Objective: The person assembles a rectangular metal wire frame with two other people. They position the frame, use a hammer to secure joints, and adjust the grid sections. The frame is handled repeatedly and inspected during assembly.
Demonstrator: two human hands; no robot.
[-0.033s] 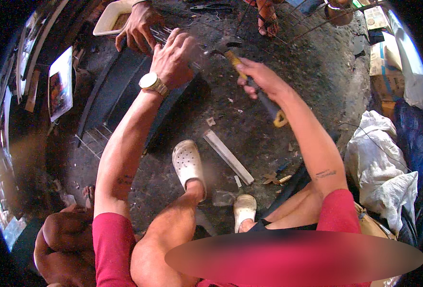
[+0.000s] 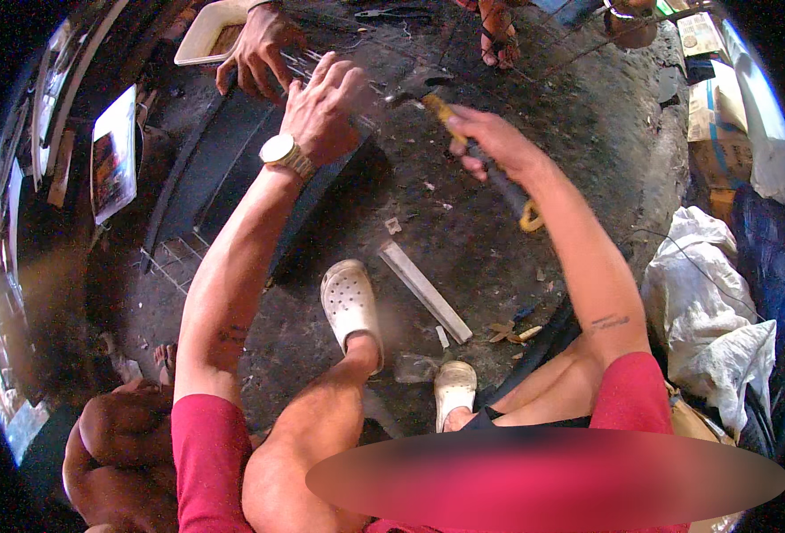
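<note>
- Two bare hands work low over a dark, grimy concrete floor [image 2: 463,240], where a seated person in red sleeves leans toward a thin wire grid [image 2: 321,67] resting on a long black curved panel [image 2: 223,169].
- Left hand [image 2: 321,111], a gold metal wristwatch [image 2: 286,155] on its wrist, lies palm-down on the grid with fingers spread and loosely curled, pressing rather than pinching anything.
- Right hand [image 2: 490,142] is wrapped in a full fist around a long tool with a yellow-and-dark handle [image 2: 508,191]; its metal working end [image 2: 414,89] sits just beside the left fingertips, at the grid's edge.
- Long axis of the tool runs diagonally: the yellow butt points down and right toward the person's forearm, the head points up and left at the wire.
- Judging by the pose, the step in hand is working the wire with the tool while the other hand steadies it; the next move would seem to call for a firm hold on the grid and the head kept clear of the steadying fingers.
- Another person's hand [image 2: 263,53] rests on the far side of the same grid, near a shallow cream tray [image 2: 199,37].
- White perforated clogs [image 2: 350,302] cover the seated person's feet, a pale flat bar [image 2: 423,289] lies between them, and white crumpled sacks [image 2: 703,311] are heaped to the right.
</note>
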